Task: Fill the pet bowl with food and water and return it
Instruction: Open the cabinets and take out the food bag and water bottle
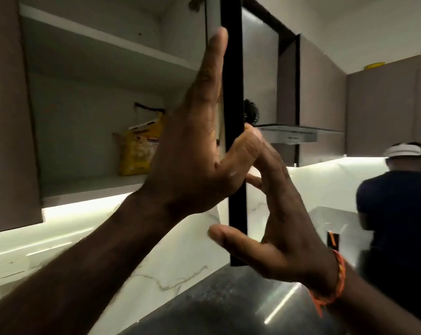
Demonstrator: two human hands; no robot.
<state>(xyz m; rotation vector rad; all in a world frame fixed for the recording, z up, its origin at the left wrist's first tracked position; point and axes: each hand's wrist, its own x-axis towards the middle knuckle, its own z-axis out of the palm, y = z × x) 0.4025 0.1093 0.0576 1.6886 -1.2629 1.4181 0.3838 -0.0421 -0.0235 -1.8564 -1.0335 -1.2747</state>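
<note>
Two hands are raised to one open cabinet door point(233, 117), which is seen edge-on as a dark vertical strip. The left hand point(197, 151) is laid flat along the door's inner side, its fingers straight and pointing up, with the thumb hooked round the door's edge. The right hand point(274, 213) is set against the door's outer side lower down, its fingers straight and close together and its thumb spread well apart below; nothing is gripped by it. One orange braided band point(335, 281) is worn on the right wrist.

Inside the open cabinet point(96, 97), two shelves are seen. One yellow bag point(138, 153) stands upright on the lower shelf, at the back and partly hidden behind the left hand; its print cannot be read, so whether it is pet food cannot be told. The pet bowl is not seen in this view.

A lit strip is seen under the cabinet, above a white marbled wall point(170, 262). A dark speckled counter point(224, 303) lies below the hands. One hood point(294, 134) is mounted to the right of the door, between brown wall cabinets. One other person point(397, 209) in a dark shirt and a white band on the head stands at the far right, turned away.
</note>
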